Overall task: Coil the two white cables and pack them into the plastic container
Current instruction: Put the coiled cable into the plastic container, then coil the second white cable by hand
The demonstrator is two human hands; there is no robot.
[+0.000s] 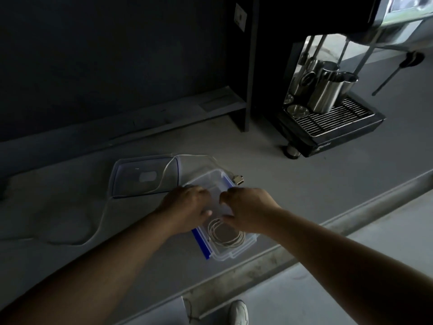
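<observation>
A clear plastic container (pixel 236 250) with blue clips stands on the grey counter. A coiled white cable (pixel 226 233) lies in its near end. My left hand (pixel 187 208) and my right hand (pixel 248 207) hover over the container's middle, fingers curled close together. A second white cable (pixel 164 171) runs loose from under my hands, across the lid, round the container's far side to a plug (pixel 239 179) at its far right corner. What my fingers pinch is hidden.
The clear lid (pixel 145 177) lies flat, left of the container. A coffee machine (pixel 328 118) with steel jugs (pixel 324 90) on its drip tray stands at the back right. The counter's metal front edge (pixel 269 259) runs just below the container. My shoe (pixel 239 313) shows on the floor.
</observation>
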